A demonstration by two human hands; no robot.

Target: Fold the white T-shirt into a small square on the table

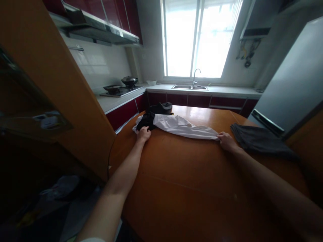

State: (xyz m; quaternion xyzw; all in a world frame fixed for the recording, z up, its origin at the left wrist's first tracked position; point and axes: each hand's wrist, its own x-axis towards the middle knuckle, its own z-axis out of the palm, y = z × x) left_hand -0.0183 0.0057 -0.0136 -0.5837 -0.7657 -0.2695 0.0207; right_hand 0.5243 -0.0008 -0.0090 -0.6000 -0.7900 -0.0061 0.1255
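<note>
A white garment with a black section (180, 125) lies stretched sideways across the far part of the wooden table (176, 164). At its left end, my left hand (143, 133) is closed on the edge beside the black part. My right hand (226, 140) pinches the narrow white end on the right. The cloth between the hands lies long and low, with some wrinkles. Just behind its left end sits a dark bundled cloth (161, 108). To the right of my right hand lies a folded dark grey cloth (259, 139).
Beyond the table runs a counter with a sink (190, 87) under the window. A stove with a lidded wok (129, 80) and a pan (111, 88) stands at the left. A fridge (290, 77) rises at the right, and a wooden cabinet (83, 111) stands close on the left.
</note>
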